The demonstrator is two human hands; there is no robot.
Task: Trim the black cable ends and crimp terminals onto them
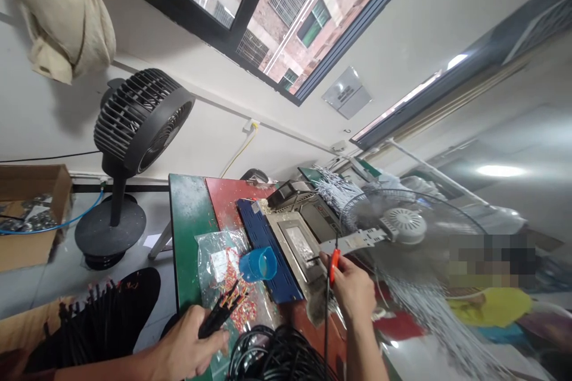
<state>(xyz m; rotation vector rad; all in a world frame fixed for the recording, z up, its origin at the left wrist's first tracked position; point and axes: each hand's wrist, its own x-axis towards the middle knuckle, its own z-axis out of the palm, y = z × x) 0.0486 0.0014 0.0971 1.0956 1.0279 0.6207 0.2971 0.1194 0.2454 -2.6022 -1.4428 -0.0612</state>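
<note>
My left hand [190, 333] is closed around a bundle of short black cables [221, 312] with coloured wire ends fanning out. In my right hand [353, 289], a black cable [326, 327] hangs down from the pinched fingers. A red-orange piece [334, 265] shows at those fingertips; its kind is unclear. Just beyond is a metal box with a shiny rectangular recess [298, 244]. A blue cup [259, 265] stands between the hands, beside a clear plastic bag [205, 250] and many red and yellow bits [245, 309]. Coiled black cable [281, 357] lies at the front.
A caged fan [406, 223] stands close on the right, its blades blurred. Bundles of grey-white cables [429, 309] lie beyond it. On the left are a black floor fan [138, 122], a cardboard box [33, 250] and more black cables [96, 309]. A green table edge [181, 238] borders the left.
</note>
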